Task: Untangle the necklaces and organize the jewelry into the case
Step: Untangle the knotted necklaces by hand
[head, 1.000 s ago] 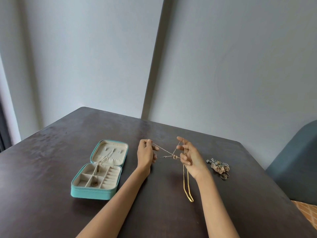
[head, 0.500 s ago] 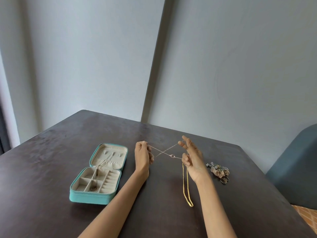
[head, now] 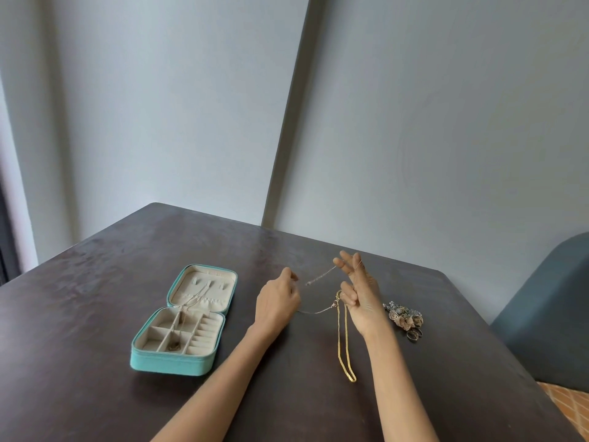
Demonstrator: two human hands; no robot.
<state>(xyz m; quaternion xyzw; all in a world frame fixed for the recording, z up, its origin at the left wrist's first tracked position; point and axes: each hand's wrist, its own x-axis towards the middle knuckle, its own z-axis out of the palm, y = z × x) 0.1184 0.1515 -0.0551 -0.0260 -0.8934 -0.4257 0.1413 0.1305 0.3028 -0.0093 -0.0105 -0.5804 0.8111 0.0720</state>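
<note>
A thin pale chain point(head: 319, 277) and a gold chain point(head: 341, 339) are linked near a small clasp point(head: 334, 303). My right hand point(head: 361, 293) is raised above the table, its upper fingers straight with the thin chain draped over them. Its lower fingers curl round the gold chain, which hangs down as a loop and reaches the table. My left hand point(head: 276, 302) is loosely curled and holds the thin chain's lower strand. The upper strand's free end dangles between my hands. The teal jewelry case point(head: 173, 364) lies open to the left, with a necklace point(head: 188, 306) inside.
A small heap of jewelry point(head: 403, 315) and a few rings point(head: 414, 334) lie on the dark table point(head: 95, 314) right of my right hand. A blue-grey chair point(head: 548, 314) stands at the table's right edge. Grey walls rise behind.
My left hand has let go of the upper strand, whose end now dangles free. The crossed, taut chains have gone slack, and my right hand has tilted up.
</note>
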